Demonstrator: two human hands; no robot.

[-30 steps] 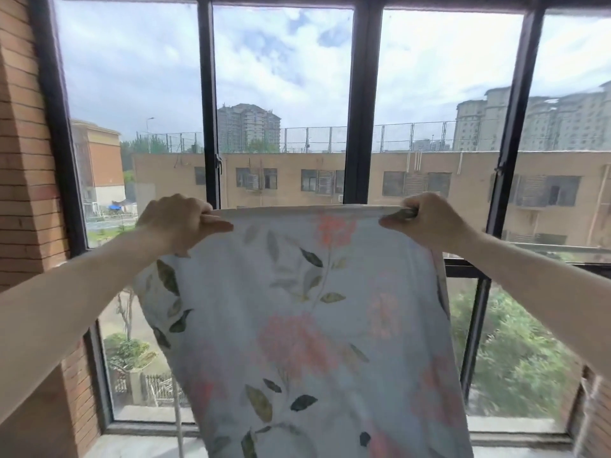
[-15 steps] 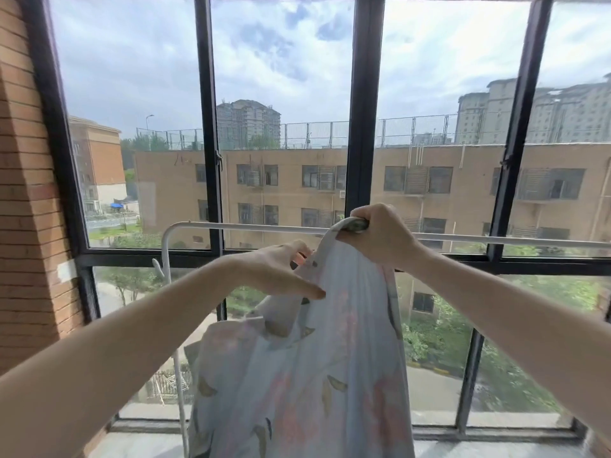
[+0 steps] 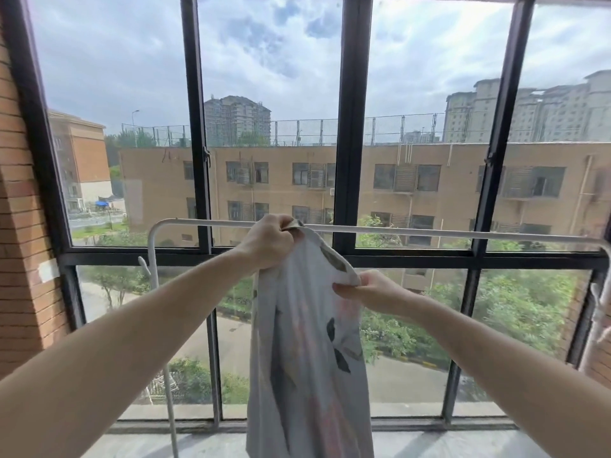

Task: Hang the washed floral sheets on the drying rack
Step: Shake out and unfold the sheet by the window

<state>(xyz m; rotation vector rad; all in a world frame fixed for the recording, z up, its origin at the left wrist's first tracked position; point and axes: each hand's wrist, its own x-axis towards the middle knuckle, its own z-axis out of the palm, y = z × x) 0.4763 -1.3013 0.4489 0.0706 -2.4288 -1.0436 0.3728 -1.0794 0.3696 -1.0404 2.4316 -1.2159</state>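
Note:
A pale floral sheet (image 3: 307, 375) with pink blooms and dark leaves hangs bunched in a narrow fall in front of me. My left hand (image 3: 269, 242) grips its top edge right at the white top bar of the drying rack (image 3: 429, 231). Lower and to the right, my right hand (image 3: 370, 289) pinches a fold of the sheet's edge. The rack's bar runs across the window, with its left upright curving down to the floor.
A big black-framed window (image 3: 352, 127) stands just behind the rack, with beige buildings and trees outside. A brick wall (image 3: 20, 259) closes the left side. A grey sill and floor strip (image 3: 429, 441) lies below. The rack's right end (image 3: 603, 259) bends down near the right edge.
The sheet went from spread wide to bunched. My left hand moved up to take the top edge at the bar, and my right hand dropped to the lower fold on the right.

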